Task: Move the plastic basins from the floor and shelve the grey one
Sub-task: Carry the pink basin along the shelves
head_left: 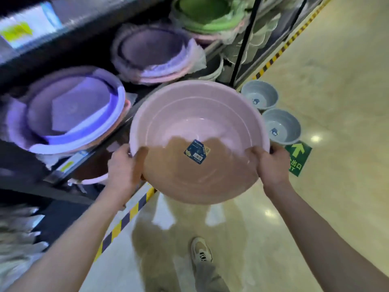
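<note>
Both hands, left hand (124, 165) and right hand (273, 165), are clamped on the pink basin's (197, 131) rim, held in the air. Just past the right fingers sit two grey basins (271, 110) on the floor; swing wide and the rim clips the shelf (84, 163)

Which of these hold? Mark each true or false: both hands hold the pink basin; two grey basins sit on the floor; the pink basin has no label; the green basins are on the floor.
1. Both hands hold the pink basin. True: the left hand and right hand each have a grip on its rim.
2. Two grey basins sit on the floor. True: the far one and the near one.
3. The pink basin has no label. False: a dark label is stuck inside.
4. The green basins are on the floor. False: they are on the shelf.
</note>
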Demonstrator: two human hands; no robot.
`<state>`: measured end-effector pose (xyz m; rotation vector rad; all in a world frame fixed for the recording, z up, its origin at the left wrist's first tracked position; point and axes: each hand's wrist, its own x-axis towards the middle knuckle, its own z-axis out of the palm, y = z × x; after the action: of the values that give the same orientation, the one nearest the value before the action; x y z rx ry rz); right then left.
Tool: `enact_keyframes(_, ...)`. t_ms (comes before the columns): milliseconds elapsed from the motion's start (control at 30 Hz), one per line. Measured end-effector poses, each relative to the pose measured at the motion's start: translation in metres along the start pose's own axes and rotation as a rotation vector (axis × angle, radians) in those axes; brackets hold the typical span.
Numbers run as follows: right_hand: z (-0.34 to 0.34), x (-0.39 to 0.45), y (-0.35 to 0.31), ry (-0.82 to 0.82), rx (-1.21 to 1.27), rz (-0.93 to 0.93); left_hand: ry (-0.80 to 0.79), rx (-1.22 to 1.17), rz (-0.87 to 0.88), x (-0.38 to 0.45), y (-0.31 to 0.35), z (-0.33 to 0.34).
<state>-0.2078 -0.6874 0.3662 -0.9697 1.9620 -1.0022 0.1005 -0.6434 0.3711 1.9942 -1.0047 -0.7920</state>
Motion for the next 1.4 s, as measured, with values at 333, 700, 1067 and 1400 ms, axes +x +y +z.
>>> enact_keyframes(333, -0.188, -0.073, -0.161, 0.0, 0.451, 0.034, -0.198, -0.44, 0.05, -0.102, 0.211, -0.074)
enact_keyframes(700, -0.293, -0.018, -0.232, 0.045, 0.505, -0.15, -0.27, -0.458, 0.212, -0.082, 0.348, -0.032)
enact_keyframes(1067, -0.29, 0.092, -0.242, 0.111, 0.431, -0.115, -0.311, -0.423, 0.144, 0.0, 0.393, 0.061)
enact_keyframes(1400, -0.229, 0.242, -0.275, 0.172, 0.271, -0.064, -0.41, -0.418, 0.101, 0.155, 0.435, 0.157)
